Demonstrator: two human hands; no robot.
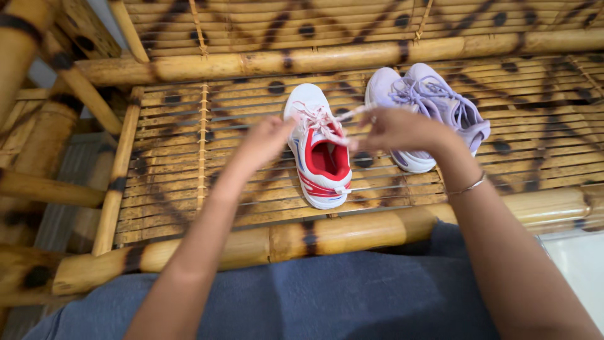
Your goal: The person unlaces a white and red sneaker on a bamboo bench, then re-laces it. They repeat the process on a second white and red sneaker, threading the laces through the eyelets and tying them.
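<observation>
Two hands (267,140) (399,129) on one white-red shoe's (323,167) laces, one lilac shoe (434,104) beside

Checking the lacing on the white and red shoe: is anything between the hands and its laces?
Nothing visible. The left hand and right hand already hold the laces above the shoe; the lilac shoe sits aside to its right.
</observation>
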